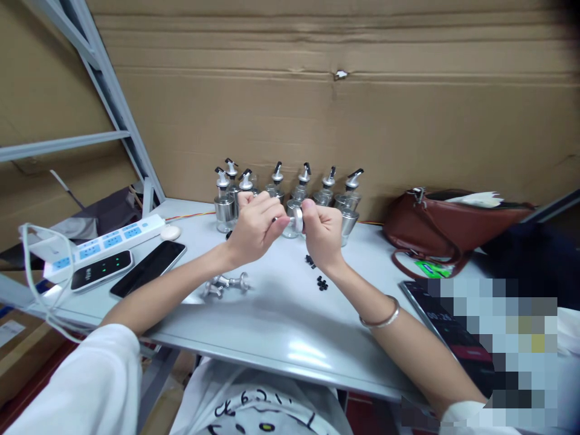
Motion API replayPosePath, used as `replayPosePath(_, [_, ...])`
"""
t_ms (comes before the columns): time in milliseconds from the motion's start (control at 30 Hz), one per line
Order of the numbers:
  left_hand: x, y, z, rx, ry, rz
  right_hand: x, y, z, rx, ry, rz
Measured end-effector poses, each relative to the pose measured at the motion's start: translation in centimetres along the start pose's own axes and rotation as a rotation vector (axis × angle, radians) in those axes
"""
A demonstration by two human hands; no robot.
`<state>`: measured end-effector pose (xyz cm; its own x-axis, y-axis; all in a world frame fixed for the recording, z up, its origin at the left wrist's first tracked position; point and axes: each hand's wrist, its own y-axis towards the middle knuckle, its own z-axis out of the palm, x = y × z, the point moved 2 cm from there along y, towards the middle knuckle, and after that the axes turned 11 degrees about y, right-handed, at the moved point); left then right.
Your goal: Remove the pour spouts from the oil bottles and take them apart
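My left hand and my right hand meet over the middle of the table, both closed. Between them is a silver pourer spout; the left fingers wrap its narrow end and the right thumb and fingers press on its round end. Much of it is hidden by my fingers. Below my left hand lie several loose silver pourer spouts. Small black parts sit in little piles beneath my right hand. Behind both hands stand several glass bottles topped with silver spouts and black flip caps.
To the left are a power strip, a black phone, a white-edged device and a round white object. A brown bag and another phone lie on the right. Cardboard walls the back.
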<state>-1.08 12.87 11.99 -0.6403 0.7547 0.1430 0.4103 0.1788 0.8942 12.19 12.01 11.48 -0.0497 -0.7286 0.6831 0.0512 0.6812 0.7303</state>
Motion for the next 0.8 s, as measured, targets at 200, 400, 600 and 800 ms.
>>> replayPosePath(200, [-0.4, 0.1, 0.7, 0.29, -0.384, -0.332, 0.2, -0.4, -0.2, -0.053, -0.154, -0.192])
replayPosePath(400, [-0.4, 0.4, 0.5, 0.651, -0.851, -0.573, 0.8, 0.0, -1.1, 0.075, -0.446, -0.621])
replayPosePath(600, [-0.6, -0.2, 0.8, 0.941, -1.3, -0.667, 0.6, 0.5, -2.2, 0.252, -0.568, -1.1])
replayPosePath(800, [-1.3, 0.0, 0.2, 1.027, -1.573, -0.813, 0.3, 0.7, -2.7, 0.269, -0.441, -1.171])
